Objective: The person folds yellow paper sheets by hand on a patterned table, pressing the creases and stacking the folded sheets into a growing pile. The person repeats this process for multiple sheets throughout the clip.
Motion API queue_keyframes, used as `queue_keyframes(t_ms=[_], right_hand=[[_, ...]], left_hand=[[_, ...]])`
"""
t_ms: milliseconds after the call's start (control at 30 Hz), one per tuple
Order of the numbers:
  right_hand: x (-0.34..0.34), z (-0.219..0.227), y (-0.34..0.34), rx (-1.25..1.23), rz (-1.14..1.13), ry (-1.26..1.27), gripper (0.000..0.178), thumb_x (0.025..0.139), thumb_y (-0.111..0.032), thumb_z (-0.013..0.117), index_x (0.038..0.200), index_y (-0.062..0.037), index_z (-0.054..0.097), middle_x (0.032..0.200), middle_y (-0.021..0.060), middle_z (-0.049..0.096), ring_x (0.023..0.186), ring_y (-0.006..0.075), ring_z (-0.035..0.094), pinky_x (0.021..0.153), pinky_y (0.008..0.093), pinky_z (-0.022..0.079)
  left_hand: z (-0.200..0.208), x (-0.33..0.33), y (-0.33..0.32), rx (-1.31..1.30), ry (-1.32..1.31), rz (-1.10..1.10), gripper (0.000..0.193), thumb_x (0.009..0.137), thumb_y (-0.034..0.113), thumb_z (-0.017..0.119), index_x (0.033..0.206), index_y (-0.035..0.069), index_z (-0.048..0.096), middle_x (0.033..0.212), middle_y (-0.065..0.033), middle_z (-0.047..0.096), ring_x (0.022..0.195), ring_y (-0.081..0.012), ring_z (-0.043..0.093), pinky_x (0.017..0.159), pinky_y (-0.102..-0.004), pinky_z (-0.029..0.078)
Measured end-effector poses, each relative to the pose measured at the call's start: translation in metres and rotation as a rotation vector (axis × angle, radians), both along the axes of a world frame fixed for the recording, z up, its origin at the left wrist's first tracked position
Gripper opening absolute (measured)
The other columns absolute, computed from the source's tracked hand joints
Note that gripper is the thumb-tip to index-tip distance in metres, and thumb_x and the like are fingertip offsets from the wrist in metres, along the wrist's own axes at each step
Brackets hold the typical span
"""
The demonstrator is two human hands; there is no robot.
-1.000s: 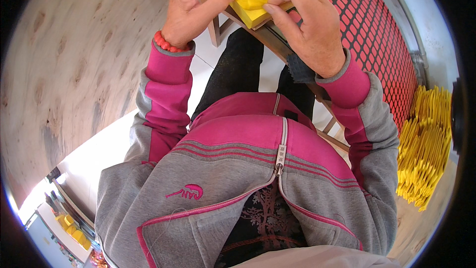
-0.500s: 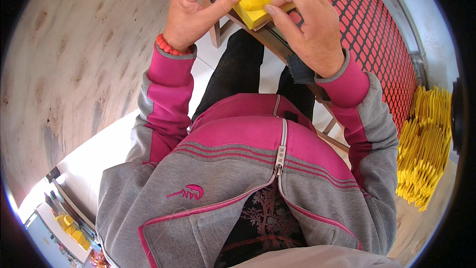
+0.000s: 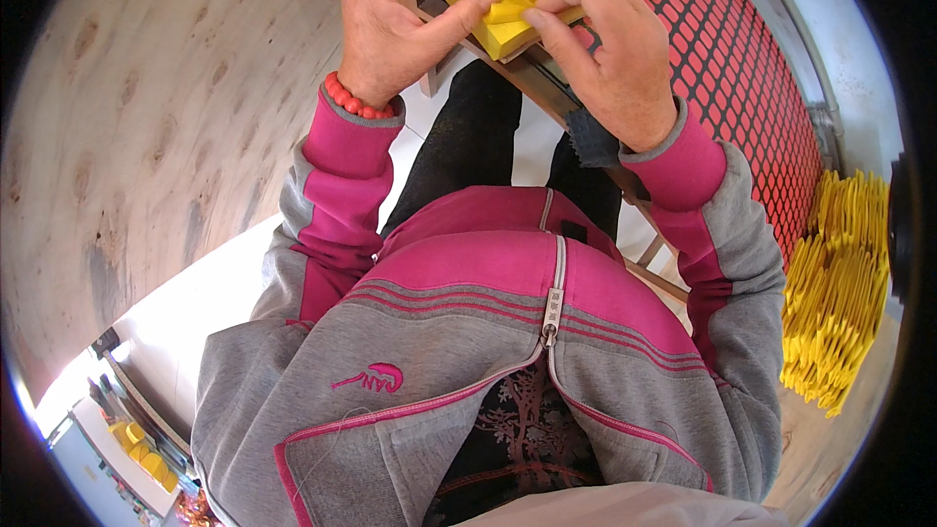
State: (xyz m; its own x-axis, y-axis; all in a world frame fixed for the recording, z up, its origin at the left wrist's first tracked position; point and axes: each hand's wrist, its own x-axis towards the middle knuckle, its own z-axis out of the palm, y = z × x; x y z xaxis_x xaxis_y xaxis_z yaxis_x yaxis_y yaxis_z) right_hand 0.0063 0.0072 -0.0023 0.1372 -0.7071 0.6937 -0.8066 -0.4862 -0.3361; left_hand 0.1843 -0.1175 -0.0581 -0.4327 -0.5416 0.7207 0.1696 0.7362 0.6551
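Note:
A stack of thin yellow paper (image 3: 493, 36) lies at the top of the view, its upper sheet raised in a crease between my hands. My left hand (image 3: 390, 29), with red beads at the wrist, has its thumb tip on that crease. Its other fingers run up past the top edge, partly out of sight. My right hand (image 3: 610, 49) pinches the sheet with thumb and bent forefinger at the right of the crease, the remaining fingers curled behind.
A pale wooden board (image 3: 146, 137) fills the left side. Red-and-black netted surface (image 3: 742, 78) spreads at the right, and many folded yellow papers (image 3: 835, 303) stand packed beyond it. A dark cloth scrap (image 3: 590, 140) hangs below my right wrist. My dark-trousered legs (image 3: 464, 127) are under the stack.
My left hand has moved right, its thumb coming onto the paper's crease close to my right hand. The right hand keeps almost the same place.

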Motion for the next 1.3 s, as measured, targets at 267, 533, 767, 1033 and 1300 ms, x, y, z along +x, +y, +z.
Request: queue_keyframes(t_ms=[267,533,767,1033,1300], right_hand=[[-0.002,-0.003,-0.006,-0.036,-0.055,-0.046,0.013,0.089,-0.001,0.071,0.097,-0.0012,0.061,0.105,0.0194,0.071,0.085,0.0330,0.072,0.073,0.0350,0.056],[0.004,0.009,-0.006,-0.219,-0.070,0.019,0.016,0.087,-0.004,0.074,0.099,-0.0022,0.064,0.104,0.0196,0.071,0.089,0.0347,0.072,0.075,0.0359,0.057],[0.022,-0.016,0.086,0.037,-0.037,0.057,0.022,0.083,-0.005,0.078,0.103,-0.0052,0.068,0.102,0.0106,0.075,0.087,0.0252,0.072,0.079,0.0337,0.057],[-0.042,-0.147,0.151,0.466,-0.483,0.308,0.027,0.082,-0.009,0.075,0.107,-0.0044,0.064,0.123,0.0106,0.067,0.108,0.0334,0.066,0.087,0.0409,0.055],[-0.081,-0.186,0.147,0.549,-0.543,0.391,0.015,0.090,-0.012,0.068,0.097,-0.0026,0.059,0.105,0.0152,0.066,0.102,0.0362,0.065,0.084,0.0438,0.052]], left_hand=[[0.004,0.002,0.004,-0.061,-0.082,0.073,0.080,0.079,0.004,0.083,0.152,0.002,0.048,0.127,-0.0119,0.065,0.112,-0.0184,0.065,0.096,-0.0312,0.052],[0.005,-0.008,0.005,-0.333,-0.098,0.297,0.070,0.080,0.002,0.081,0.145,0.003,0.056,0.107,-0.0105,0.071,0.091,-0.0173,0.066,0.083,-0.0288,0.053],[-0.004,-0.015,0.005,-0.429,0.022,0.340,0.056,0.081,-0.001,0.080,0.135,0.001,0.063,0.102,-0.0084,0.070,0.085,-0.0158,0.065,0.080,-0.0285,0.053],[-0.006,-0.016,0.015,-0.068,-0.048,0.222,0.049,0.088,0.002,0.074,0.135,-0.002,0.058,0.118,-0.0157,0.070,0.105,-0.0228,0.070,0.093,-0.0330,0.054],[0.004,-0.009,-0.003,-0.228,-0.033,0.077,0.021,0.089,0.001,0.078,0.109,-0.002,0.073,0.102,-0.0022,0.073,0.096,-0.0102,0.066,0.089,-0.0260,0.051]])
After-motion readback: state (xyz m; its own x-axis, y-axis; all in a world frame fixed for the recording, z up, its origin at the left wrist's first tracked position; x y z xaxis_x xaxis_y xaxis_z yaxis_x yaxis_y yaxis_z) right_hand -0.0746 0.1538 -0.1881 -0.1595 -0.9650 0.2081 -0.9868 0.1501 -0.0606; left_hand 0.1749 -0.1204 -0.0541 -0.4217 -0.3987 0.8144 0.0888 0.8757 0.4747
